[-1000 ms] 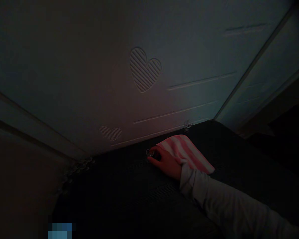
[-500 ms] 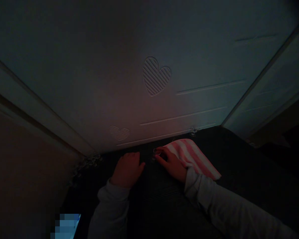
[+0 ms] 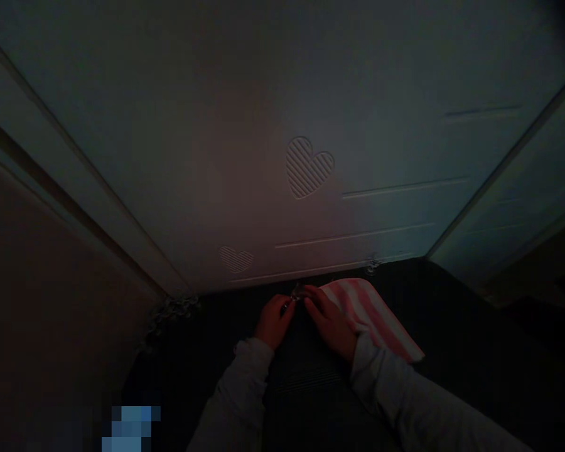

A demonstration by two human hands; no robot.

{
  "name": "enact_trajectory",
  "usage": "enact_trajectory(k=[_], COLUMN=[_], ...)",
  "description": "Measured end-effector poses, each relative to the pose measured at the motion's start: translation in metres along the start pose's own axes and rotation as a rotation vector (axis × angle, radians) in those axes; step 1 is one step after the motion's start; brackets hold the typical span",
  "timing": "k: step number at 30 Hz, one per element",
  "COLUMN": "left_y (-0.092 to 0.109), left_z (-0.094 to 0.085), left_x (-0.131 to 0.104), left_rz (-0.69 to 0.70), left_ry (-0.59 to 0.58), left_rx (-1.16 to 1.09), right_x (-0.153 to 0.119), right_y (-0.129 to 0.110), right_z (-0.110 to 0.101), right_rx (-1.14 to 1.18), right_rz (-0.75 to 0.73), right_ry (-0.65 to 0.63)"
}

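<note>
We are holding a small, shiny, rounded piece (image 3: pixel 297 292) just below the centre of the frame. Our bare left hand (image 3: pixel 274 319) is pinching it from the left, and our bare right hand (image 3: pixel 330 321) is keeping thumb and fingers closed on it from the right. Its visible part is running roughly sideways between our fingertips; they are covering its ends, so we are not making out which way it is pointing.

A pink-and-white striped cloth (image 3: pixel 381 320) is lying right of centre, its stripes slanting toward the lower right, and our right hand is overlapping its left edge. A dark, finely grooved surface (image 3: pixel 311 402) is spreading underneath. Just beyond our fingers, a pale panel with embossed hearts (image 3: pixel 207 157) is blocking the far side. A heap of small shiny pieces (image 3: pixel 181 307) is sitting left of our hands, and a smaller shiny cluster (image 3: pixel 373 263) is resting beyond the cloth. A pixelated blue patch (image 3: pixel 129 430) is glowing at lower left.
</note>
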State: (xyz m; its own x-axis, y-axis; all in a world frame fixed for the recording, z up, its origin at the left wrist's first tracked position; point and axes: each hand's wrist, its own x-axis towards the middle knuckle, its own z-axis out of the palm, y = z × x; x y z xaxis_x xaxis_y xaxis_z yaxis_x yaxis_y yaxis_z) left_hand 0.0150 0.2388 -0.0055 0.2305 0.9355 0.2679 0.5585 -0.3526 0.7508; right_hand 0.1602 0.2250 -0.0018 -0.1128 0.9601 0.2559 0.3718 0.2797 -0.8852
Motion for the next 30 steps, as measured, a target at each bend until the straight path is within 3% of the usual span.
enact_trajectory(k=[3,7,12,16,23,27,30], left_y=[-0.004,-0.007,-0.006,-0.006,-0.008,-0.003,0.004], left_z=[-0.004,-0.006,-0.007,-0.006,0.0,0.0,0.001], left_x=[0.002,0.004,0.003,0.004,0.001,-0.009,-0.022], left_rz=[-0.088,-0.15,-0.15,-0.131,-0.068,-0.031,0.001], left_ry=[0.085,0.091,0.084,0.077,0.121,0.12,0.095], left_rx=[-0.083,-0.138,-0.133,-0.099,0.037,0.155,0.223], right_x=[-0.004,-0.009,-0.005,0.007,0.014,0.004,-0.007], right_y=[-0.005,-0.017,-0.013,0.003,0.008,0.002,0.0], right_z=[0.001,0.001,-0.008,-0.018,-0.018,-0.021,-0.021], right_rx=[-0.218,-0.584,-0.872,-0.889,-0.859,-0.689,-0.509], right_rz=[-0.123,-0.306,-0.104,-0.082,-0.051,-0.066,-0.092], right_ry=[0.02,-0.026,-0.031,-0.131,-0.046,-0.012,0.122])
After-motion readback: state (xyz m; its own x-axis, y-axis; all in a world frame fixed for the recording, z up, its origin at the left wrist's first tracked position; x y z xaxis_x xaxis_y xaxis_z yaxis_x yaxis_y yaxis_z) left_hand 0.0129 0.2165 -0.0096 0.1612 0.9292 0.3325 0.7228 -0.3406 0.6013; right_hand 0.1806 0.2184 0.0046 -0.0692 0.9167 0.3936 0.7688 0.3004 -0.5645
